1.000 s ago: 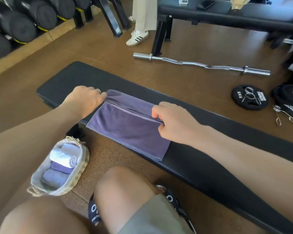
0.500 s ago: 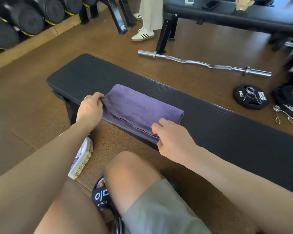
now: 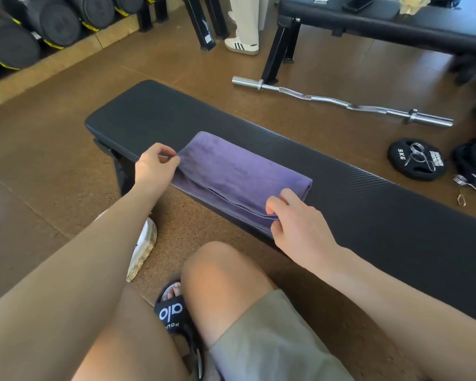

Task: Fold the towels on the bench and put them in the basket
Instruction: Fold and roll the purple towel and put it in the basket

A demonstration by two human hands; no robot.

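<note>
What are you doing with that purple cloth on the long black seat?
A person is folding a purple towel on a black gym bench. The left hand pinches the towel's left end, and the right hand pinches the near edge at the other end. The towel lies folded over in layers. The basket waits on the floor, mostly hidden behind the left arm.

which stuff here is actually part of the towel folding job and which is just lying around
Part of the job:
purple towel
bench
basket, mostly hidden by the arm
left hand
right hand

Lying about:
curl bar
weight plate
spring clips
dumbbells
</note>
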